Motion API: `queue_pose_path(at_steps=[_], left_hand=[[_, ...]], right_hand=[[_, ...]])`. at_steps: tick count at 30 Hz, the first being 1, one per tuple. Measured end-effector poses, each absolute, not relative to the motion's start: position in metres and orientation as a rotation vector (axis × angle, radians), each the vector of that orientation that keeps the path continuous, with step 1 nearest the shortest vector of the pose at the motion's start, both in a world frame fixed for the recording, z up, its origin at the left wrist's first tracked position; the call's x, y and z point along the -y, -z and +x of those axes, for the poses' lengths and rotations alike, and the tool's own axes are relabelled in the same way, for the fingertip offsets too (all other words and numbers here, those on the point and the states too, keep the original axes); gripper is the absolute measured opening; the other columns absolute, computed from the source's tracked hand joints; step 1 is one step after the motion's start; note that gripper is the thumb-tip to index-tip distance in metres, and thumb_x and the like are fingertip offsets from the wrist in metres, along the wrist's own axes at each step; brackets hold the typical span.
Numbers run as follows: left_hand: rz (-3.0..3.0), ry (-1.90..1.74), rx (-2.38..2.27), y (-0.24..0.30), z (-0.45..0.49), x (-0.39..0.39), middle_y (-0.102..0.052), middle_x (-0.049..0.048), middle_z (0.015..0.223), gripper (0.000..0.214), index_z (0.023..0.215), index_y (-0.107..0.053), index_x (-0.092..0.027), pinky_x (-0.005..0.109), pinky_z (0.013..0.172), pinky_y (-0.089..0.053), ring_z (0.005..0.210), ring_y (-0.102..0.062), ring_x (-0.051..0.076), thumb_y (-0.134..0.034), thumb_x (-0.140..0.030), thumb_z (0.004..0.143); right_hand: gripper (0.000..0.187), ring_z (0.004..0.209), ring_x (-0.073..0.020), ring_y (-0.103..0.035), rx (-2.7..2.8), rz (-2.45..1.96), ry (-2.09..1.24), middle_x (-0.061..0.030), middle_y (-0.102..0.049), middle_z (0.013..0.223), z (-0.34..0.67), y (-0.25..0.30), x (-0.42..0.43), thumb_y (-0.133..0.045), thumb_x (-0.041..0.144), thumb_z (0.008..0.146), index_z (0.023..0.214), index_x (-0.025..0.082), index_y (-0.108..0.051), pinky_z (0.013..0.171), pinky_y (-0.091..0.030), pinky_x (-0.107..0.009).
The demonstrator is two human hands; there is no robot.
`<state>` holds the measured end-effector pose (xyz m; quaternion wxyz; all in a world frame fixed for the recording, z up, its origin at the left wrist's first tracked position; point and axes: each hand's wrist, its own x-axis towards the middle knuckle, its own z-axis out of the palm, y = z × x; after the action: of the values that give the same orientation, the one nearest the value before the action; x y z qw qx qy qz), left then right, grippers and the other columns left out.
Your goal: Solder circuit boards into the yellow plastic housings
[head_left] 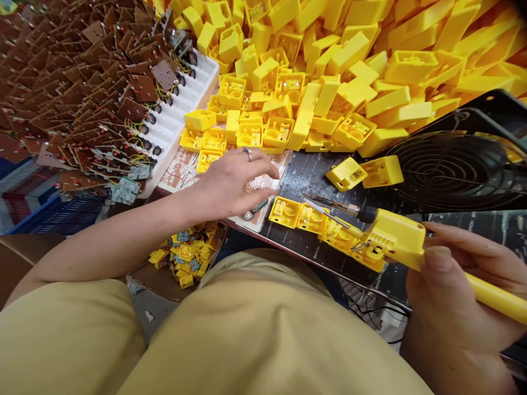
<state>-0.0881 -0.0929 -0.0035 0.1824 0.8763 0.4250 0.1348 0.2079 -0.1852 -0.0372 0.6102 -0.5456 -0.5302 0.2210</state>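
Note:
My right hand [461, 291] is wrapped around a yellow soldering iron [397, 238] with a thin metal feed tube along its tip. The tip points left, above a row of open yellow plastic housings [313, 218] on the dark mat. My left hand [234, 184] hovers over the bench left of that row, thumb and fingers apart, with nothing visible between them. Partly hidden beneath it lies a small circuit board [260, 206] with a round black part [248, 215] beside it. Two more housings [348, 173] rest behind the iron's tip.
A large heap of yellow housings [329, 60] fills the back. Brown circuit boards [82, 82] with wired round parts are piled at left on a white foam tray [201, 82]. A black fan [448, 164] stands at right. Below the bench, a box holds yellow pieces [187, 255].

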Motion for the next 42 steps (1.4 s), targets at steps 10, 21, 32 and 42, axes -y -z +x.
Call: queue_pose_path(at_steps=[10, 21, 32, 42], left_hand=[[2.619, -0.329, -1.094, 0.032, -0.126, 0.116, -0.073, 0.0067, 0.090, 0.022, 0.104, -0.070, -0.017, 0.029, 0.078, -0.051, 0.084, -0.067, 0.019, -0.052, -0.024, 0.095], [2.191, -0.608, -1.078, 0.034, -0.077, 0.105, -0.074, 0.0008, 0.083, 0.013, 0.090, -0.068, -0.015, 0.019, 0.066, -0.047, 0.071, -0.066, 0.010, -0.055, -0.019, 0.090], [2.247, -0.638, -1.047, 0.041, -0.082, 0.119, -0.073, 0.0030, 0.086, 0.010, 0.089, -0.064, -0.014, 0.022, 0.072, -0.050, 0.077, -0.066, 0.011, -0.055, -0.012, 0.088], [2.725, -0.503, -1.055, 0.037, -0.077, 0.126, -0.071, 0.0019, 0.087, 0.014, 0.091, -0.066, -0.018, 0.039, 0.089, -0.032, 0.089, -0.058, 0.019, -0.053, -0.016, 0.093]], right_hand=[[0.035, 0.066, -0.0192, -0.067, 1.312, -1.217, -0.500, -0.0026, -0.071, 0.077, 0.194, 0.033, 0.212, -0.087, 0.005, 0.059, 0.084, 0.026, -0.074, 0.055, -0.056, -0.031], [0.022, 0.073, -0.0181, -0.062, 1.274, -1.393, -0.605, 0.0017, -0.066, 0.079, 0.173, 0.012, 0.219, -0.076, 0.014, 0.076, 0.088, 0.032, -0.069, 0.060, -0.049, -0.035], [0.019, 0.080, -0.0181, -0.064, 1.318, -1.429, -0.678, -0.0011, -0.068, 0.084, 0.184, 0.017, 0.215, -0.081, 0.017, 0.073, 0.085, 0.026, -0.069, 0.062, -0.050, -0.035], [0.006, 0.068, -0.0132, -0.064, 2.030, -1.136, -0.667, -0.0026, -0.065, 0.081, 0.212, 0.010, 0.210, -0.067, 0.024, 0.089, 0.094, 0.025, -0.064, 0.052, -0.053, -0.025]])
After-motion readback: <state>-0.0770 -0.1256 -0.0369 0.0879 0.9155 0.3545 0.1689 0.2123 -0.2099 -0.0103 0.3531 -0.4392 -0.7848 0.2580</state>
